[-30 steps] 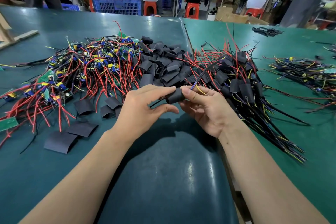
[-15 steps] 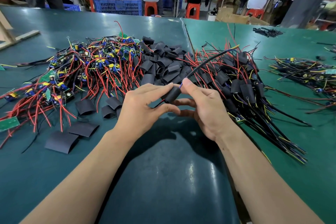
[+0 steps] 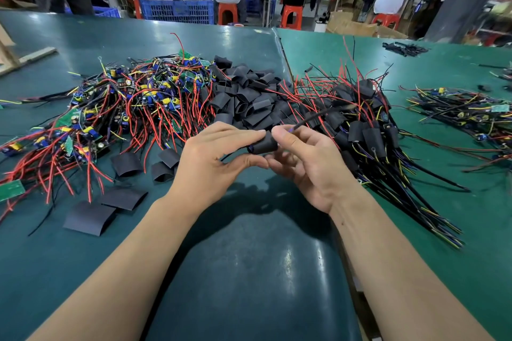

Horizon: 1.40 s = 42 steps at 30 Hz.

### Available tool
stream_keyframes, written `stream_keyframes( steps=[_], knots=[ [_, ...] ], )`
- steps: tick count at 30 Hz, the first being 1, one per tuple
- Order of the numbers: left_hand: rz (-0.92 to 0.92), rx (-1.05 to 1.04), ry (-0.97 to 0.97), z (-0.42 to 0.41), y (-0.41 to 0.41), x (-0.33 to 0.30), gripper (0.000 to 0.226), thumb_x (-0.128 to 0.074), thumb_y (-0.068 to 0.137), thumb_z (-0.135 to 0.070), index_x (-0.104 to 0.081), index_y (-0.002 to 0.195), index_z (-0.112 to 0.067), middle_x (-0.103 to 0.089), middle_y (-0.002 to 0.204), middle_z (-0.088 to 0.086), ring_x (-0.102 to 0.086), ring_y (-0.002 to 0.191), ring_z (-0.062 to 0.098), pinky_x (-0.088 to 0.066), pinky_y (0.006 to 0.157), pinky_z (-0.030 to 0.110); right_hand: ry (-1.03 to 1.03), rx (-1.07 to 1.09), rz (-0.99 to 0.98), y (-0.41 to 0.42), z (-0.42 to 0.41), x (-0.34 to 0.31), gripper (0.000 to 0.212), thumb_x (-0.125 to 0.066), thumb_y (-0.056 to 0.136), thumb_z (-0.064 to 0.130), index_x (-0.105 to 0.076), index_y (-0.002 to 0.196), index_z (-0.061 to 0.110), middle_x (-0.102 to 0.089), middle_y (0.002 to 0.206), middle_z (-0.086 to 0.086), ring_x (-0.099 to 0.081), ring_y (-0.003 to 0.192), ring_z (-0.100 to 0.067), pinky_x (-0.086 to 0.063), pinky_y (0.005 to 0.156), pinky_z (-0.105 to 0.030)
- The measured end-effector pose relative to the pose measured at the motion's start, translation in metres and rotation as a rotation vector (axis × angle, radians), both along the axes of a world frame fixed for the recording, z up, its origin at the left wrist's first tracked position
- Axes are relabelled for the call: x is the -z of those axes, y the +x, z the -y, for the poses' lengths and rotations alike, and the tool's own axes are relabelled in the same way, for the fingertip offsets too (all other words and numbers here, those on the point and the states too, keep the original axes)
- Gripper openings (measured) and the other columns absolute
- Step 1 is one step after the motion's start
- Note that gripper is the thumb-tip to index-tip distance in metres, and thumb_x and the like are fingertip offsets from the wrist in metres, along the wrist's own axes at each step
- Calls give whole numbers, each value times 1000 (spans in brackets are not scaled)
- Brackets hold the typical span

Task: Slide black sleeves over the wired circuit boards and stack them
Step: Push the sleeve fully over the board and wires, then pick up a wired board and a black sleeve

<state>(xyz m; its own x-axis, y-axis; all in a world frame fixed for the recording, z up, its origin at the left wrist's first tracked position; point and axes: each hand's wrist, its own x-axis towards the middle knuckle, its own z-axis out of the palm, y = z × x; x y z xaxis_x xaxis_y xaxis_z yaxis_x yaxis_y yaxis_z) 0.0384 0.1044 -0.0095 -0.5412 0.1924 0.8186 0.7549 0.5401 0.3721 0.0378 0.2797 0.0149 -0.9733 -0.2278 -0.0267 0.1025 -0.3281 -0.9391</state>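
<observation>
At frame centre, my left hand (image 3: pixel 213 158) and right hand (image 3: pixel 307 158) pinch one matte black tubular sleeve (image 3: pixel 264 144) over a wired board. Beyond, loose black sleeves (image 3: pixel 249 97) heap up. A blue plastic slatted crate (image 3: pixel 177 7) at upper left holds dark wiring.

A single head-worn wide-angle camera looks forward and down from close above the glossy dark green surface (image 3: pixel 83 271). Both forearms enter from 6 o'clock. The view tilts up enough to catch the workshop beyond at 12 o'clock, with straight edges bowed near the frame's borders.
</observation>
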Motion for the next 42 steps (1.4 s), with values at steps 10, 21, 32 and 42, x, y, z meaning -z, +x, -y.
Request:
stream_keyframes(
  steps=[10,21,32,42],
  knots=[
    [-91,-38,-40,-3,2,-1,36,-77,78,-19,-73,108,-1,-71,104,1,-61,87,28,-53,82,35,266,-147,-62,4,-15,-5,25,-72,74,37,-61,89,21,-64,61,-5,-59,43,-17,-37,35,-16],
    [8,-299,-34,3,-5,5,35,-67,90,-38,-73,107,-8,-69,107,3,-57,99,31,-44,93,44,-446,682,238,-8,-23,0,10,-64,89,-6,-63,79,-5,-69,71,-13,-69,54,-17,-55,52,-19],
    [51,-638,-137,11,-10,9,23,-68,90,-39,-75,95,-17,-71,98,0,-58,96,30,-37,82,41,-496,360,321,-2,-25,-10,42,-63,92,42,-75,70,8,-73,66,1,-69,55,-8,-46,39,-13],
    [643,-980,-169,37,-26,20,32,-53,96,-32,-66,118,-12,-58,123,18,-46,118,42,-36,96,50,170,-22,216,12,21,7,28,-59,96,35,-72,85,13,-73,72,-2,-61,49,-10,-43,41,-18]
  ],
)
